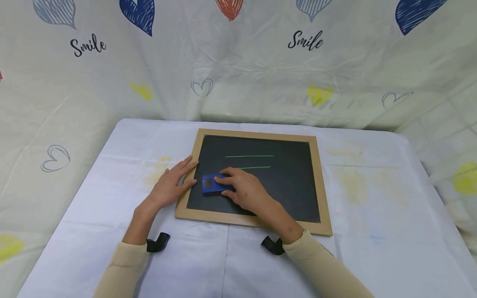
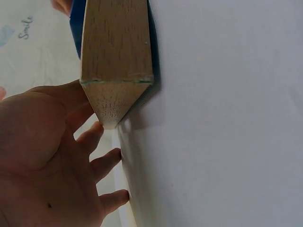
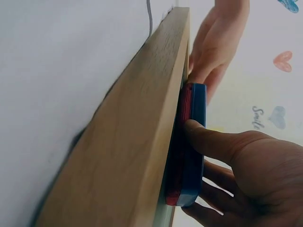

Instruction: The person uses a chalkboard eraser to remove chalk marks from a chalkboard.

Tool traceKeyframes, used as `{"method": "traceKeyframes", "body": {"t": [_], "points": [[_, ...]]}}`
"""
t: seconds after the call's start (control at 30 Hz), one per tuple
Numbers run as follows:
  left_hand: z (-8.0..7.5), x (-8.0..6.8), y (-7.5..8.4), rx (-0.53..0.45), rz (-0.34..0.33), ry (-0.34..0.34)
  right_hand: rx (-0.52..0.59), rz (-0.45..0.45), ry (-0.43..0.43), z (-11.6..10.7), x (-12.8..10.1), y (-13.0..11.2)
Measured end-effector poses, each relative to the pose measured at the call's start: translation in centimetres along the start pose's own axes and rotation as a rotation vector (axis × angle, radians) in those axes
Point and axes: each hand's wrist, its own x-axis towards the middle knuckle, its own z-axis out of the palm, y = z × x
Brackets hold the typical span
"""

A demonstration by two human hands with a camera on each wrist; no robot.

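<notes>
A wood-framed blackboard point(image 1: 319, 165) lies flat on the table, with two green chalk lines point(image 1: 249, 156) on its dark face. My right hand point(image 1: 244, 188) grips a blue eraser point(image 1: 211, 185) pressed on the board's left part; the right wrist view shows the eraser point(image 3: 191, 142) with its red underside against the board beside the wooden frame point(image 3: 142, 142). My left hand point(image 1: 173, 184) lies flat with straight fingers on the frame's left edge. The left wrist view shows that hand point(image 2: 52, 161) beside the frame's corner point(image 2: 116, 90).
A white cloth point(image 1: 372, 198) with faint yellow smudges and a thin green mark point(image 1: 363, 166) covers the table. A heart-patterned sheet point(image 1: 238, 62) printed "Smile" hangs behind and at both sides. Black wrist straps point(image 1: 158, 242) sit at my sleeves.
</notes>
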Motion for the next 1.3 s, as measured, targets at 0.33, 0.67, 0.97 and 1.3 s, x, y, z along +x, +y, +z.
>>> {"method": "traceKeyframes", "body": {"t": [0.33,0.67,0.97,1.3], "points": [[0.1,0.2,0.0,0.012,0.006,-0.001,-0.007,-0.009,0.020,0.0,-0.1,0.2],[0.2,0.6,-0.1,0.017,0.005,-0.004,-0.012,0.006,-0.013,-0.8,-0.4,0.9],[0.2,0.3,-0.1,-0.001,-0.008,-0.002,-0.009,0.091,-0.002,-1.8,-1.8,2.7],[0.2,-0.1,-0.1,-0.002,-0.009,0.002,-0.011,0.128,0.057,-2.2,-3.5,5.0]]}}
